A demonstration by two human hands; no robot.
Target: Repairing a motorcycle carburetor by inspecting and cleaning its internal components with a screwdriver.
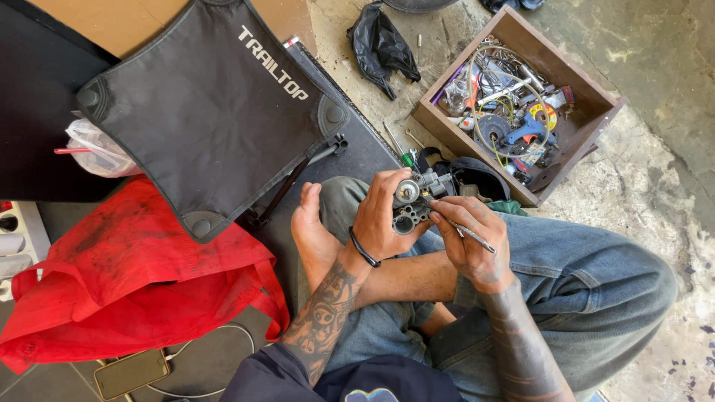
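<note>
I sit cross-legged on the floor in blue jeans. My left hand [382,214] grips a small grey metal engine part [414,201], like a carburettor body, with round ports facing up. A black band circles that wrist. My right hand [471,238] holds a thin metal tool [469,235] like a pen, its tip set against the right side of the part. Both hands hover above my lap, close together. My bare foot [313,232] rests just left of the left hand.
A wooden box [588,82] full of tools, wire and small parts stands at the upper right on the concrete floor. A black fabric seat panel [208,112] and red bag [126,275] lie left. A phone [132,374] with a white cable lies bottom left. A black rag [381,46] lies at the top.
</note>
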